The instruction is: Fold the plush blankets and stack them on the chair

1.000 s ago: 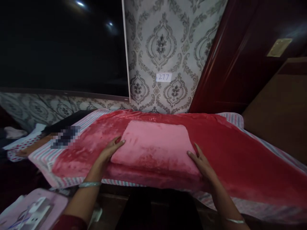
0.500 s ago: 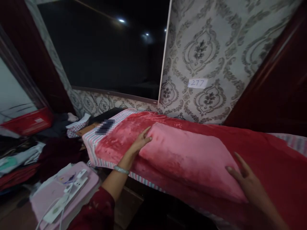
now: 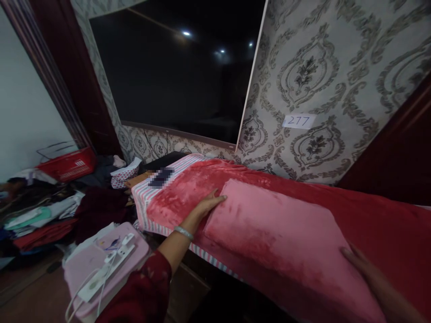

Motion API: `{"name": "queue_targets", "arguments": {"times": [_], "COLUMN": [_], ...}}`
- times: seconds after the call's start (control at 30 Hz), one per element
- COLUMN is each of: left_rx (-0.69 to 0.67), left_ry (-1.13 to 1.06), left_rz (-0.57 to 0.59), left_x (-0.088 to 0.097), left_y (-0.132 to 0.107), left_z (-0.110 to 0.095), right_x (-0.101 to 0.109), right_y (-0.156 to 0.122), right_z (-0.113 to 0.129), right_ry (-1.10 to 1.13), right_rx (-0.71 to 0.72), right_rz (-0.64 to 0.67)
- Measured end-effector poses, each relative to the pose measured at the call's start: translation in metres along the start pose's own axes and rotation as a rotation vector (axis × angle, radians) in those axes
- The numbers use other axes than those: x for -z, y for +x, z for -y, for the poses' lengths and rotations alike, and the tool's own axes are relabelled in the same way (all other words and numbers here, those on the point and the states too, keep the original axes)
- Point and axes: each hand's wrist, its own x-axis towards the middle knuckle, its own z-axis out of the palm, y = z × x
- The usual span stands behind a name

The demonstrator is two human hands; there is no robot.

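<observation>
A pink folded plush blanket (image 3: 286, 229) lies on a red plush blanket (image 3: 380, 224) spread over a long surface. My left hand (image 3: 209, 204), below a pale green bangle (image 3: 183, 232), touches the pink blanket's left edge. Its thumb rests on top and the other fingers stretch along the side, partly hidden. At the opposite end, my right hand (image 3: 365, 269) lies along the right edge with its fingers extended. Some of those fingers are hidden behind the hand. Neither hand is wrapped round the cloth.
A striped cloth (image 3: 143, 202) shows under the red blanket, with a blurred dark object (image 3: 161, 178) on it. A power strip (image 3: 107, 273) with cords sits on a pink lid (image 3: 81, 273). Piled clothes (image 3: 47, 224) and a red basket (image 3: 69, 165) are left. A television (image 3: 182, 76) hangs behind.
The view has turned left, so the scene sits further right. My left hand stays at the left edge; my right hand has come flatter against the right edge, its fingers closer together.
</observation>
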Motion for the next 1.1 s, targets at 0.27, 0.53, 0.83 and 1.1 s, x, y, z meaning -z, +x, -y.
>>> {"name": "queue_targets", "arguments": {"times": [0.27,0.53,0.83,1.1], "left_rx": [-0.113,-0.148,0.0,0.062], "left_ry": [0.071,0.174,0.163,0.137], "left_rz": [-0.059,-0.131,-0.004,0.062], "left_x": [-0.021,-0.018,-0.013,0.006], "left_y": [0.049,0.061,0.057,-0.011], "left_z": [-0.006,-0.001,-0.01,-0.019], "right_x": [0.009,0.001,-0.004,0.021], "right_y": [0.015,0.041,0.03,-0.013], "right_z": [0.066,0.013,0.014,0.007], "right_ry": [-0.081,-0.113,0.128,0.253], "right_rx": [-0.16,-0.15,-0.086,-0.145], "right_rz": [0.044,0.1,0.126,0.186]}}
